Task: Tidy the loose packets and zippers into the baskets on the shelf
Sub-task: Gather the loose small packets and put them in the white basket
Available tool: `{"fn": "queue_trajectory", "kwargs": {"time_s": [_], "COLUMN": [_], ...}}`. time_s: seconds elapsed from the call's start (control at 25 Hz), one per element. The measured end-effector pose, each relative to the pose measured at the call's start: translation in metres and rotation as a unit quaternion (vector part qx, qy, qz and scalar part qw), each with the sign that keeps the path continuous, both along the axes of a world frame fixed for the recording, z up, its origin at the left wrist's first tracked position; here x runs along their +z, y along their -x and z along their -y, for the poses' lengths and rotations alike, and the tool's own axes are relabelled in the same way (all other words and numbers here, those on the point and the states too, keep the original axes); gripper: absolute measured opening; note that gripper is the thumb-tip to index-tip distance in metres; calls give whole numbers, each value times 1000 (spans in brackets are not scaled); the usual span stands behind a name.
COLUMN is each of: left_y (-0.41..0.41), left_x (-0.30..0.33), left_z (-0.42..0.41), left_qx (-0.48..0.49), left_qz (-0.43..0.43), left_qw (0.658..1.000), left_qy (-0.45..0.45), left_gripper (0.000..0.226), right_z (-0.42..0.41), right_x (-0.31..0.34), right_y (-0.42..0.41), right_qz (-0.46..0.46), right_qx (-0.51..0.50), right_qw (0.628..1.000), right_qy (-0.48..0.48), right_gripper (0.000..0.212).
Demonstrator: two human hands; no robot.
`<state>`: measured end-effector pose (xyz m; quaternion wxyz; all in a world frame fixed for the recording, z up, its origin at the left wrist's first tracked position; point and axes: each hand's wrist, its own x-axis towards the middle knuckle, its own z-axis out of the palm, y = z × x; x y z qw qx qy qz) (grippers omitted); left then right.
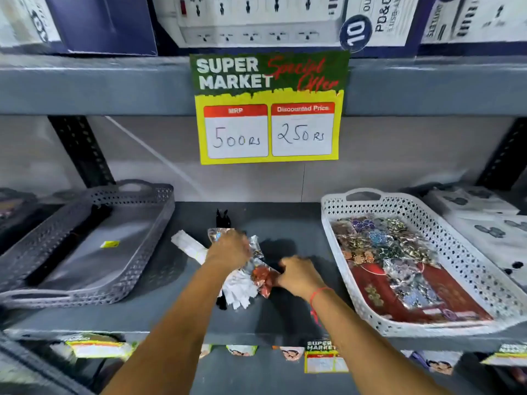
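On the dark shelf (291, 223) between two baskets lies a small heap of loose goods. My left hand (228, 250) is closed over clear shiny packets (253, 246) at the top of the heap. My right hand (299, 276) pinches a red packet (263, 279) at the heap's right side. White zippers (241, 290) spread out under both hands, a white bundle (188, 243) lies to the left, and black zippers (223, 219) lie behind. The grey basket (137, 252) on the left holds black zippers (77, 238). The white basket (456, 243) on the right holds several colourful packets (385, 246).
A yellow price sign (269, 109) hangs from the shelf above. Boxes of power strips (482, 218) stand at the far right and on the upper shelf. The shelf's front edge (171, 334) carries small labels, with goods on the level below.
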<state>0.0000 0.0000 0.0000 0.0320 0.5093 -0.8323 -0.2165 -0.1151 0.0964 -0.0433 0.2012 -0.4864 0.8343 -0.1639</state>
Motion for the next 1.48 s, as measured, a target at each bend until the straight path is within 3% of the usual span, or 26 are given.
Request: {"fn": "queue_trajectory", "kwargs": {"time_s": [0.2,0.28,0.4,0.48,0.56,0.68,0.76,0.84,1.0,1.08,1.16,1.24,1.32,1.4,1.48], "left_y": [7,7,11,11,8,12,17,19,18,17,17,21,26,31,33], "left_x": [1,-1,4,15,28,29,22,16,10,9,11,16,27,39,45], "left_z": [1,5,9,3,0,14,27,35,43,45,49,56,58,54,49], "left_qx": [-38,-38,7,15,-3,-21,-22,-36,-80,-90,-97,-111,-115,-117,-116], "left_qz": [91,111,20,-56,-91,-89,-42,10,95,96,72,34,-9,-63,-102], "left_qw": [993,990,991,983,972,982,997,999,992,991,993,993,992,988,981], "left_qy": [-57,-77,-134,-171,-216,-163,-68,-30,-34,-22,-10,-16,-39,-82,-116], "left_gripper": [25,8,32,33,22,4,4,10,21,25,28,27,27,25,24], "right_z": [16,18,13,6,-8,-29,-34,-30,-26,-26,-23,-6,17,35,44], "right_x": [5,7,15,28,47,69,72,69,66,65,70,80,84,81,72], "right_y": [7,8,8,12,18,34,35,31,16,10,10,16,20,15,10], "right_qz": [54,82,146,216,230,102,71,24,-115,-145,-159,-125,-4,178,300], "right_qx": [-2,7,-2,-17,-30,22,48,52,29,15,1,-26,-34,-53,-87], "right_qw": [995,993,988,976,972,989,974,959,952,944,946,972,998,982,948], "right_qy": [-80,-88,-59,-35,-30,-106,-211,-278,-283,-298,-283,-198,-54,36,63], "right_gripper": [45,39,19,32,31,21,18,17,17,36,39,31,20,30,22]}}
